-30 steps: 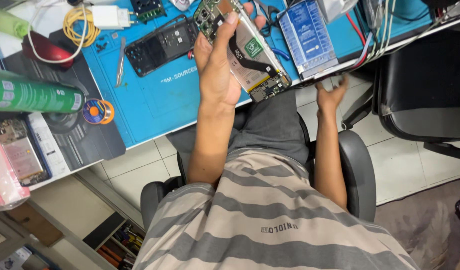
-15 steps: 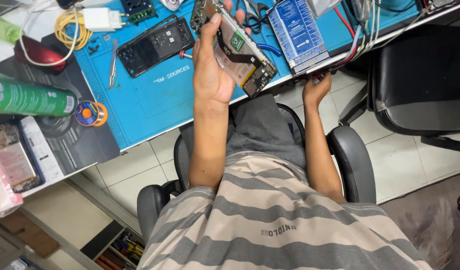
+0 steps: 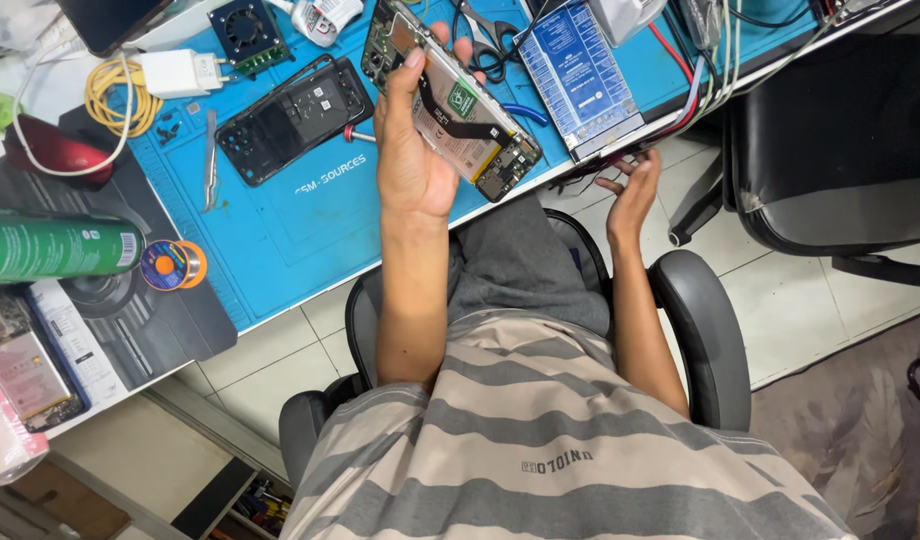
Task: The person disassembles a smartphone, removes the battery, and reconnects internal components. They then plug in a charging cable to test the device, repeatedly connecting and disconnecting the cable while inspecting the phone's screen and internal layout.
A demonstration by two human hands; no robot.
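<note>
Blue mat is lying under the work as the left hand is gripping an opened phone by its edges, raised just above the mat. Below the mat's near edge, the right hand is hanging open, holding nothing. Keeping fingers off the exposed board looks wise.

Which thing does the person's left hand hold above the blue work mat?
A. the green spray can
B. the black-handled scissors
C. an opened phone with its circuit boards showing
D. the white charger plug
C: the left hand grips the opened phone with bare circuit boards, raised over the blue work mat, while the green spray can lies off to the side, untouched.
</note>
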